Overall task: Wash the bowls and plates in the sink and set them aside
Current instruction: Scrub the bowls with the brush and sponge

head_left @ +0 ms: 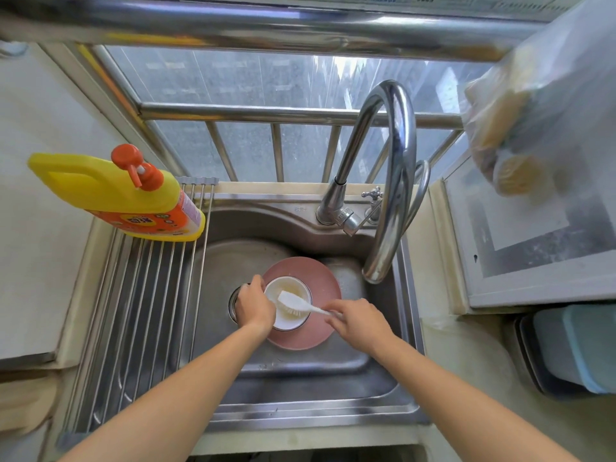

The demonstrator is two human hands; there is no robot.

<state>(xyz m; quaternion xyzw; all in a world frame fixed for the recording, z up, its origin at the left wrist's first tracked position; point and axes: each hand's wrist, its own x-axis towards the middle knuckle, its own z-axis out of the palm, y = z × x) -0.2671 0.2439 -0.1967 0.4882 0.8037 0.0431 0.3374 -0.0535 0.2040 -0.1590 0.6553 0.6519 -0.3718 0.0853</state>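
A white bowl sits on a pink plate in the steel sink. My left hand grips the bowl's left rim. My right hand holds the handle of a white dish brush, whose bristled head lies inside the bowl. The plate's lower left part is hidden under the bowl and my hands.
A curved chrome faucet arches over the sink's right side. A roll-up steel drying rack covers the left, with a yellow and orange detergent bottle on its far end. A plastic bag hangs at the upper right. A blue tub stands right.
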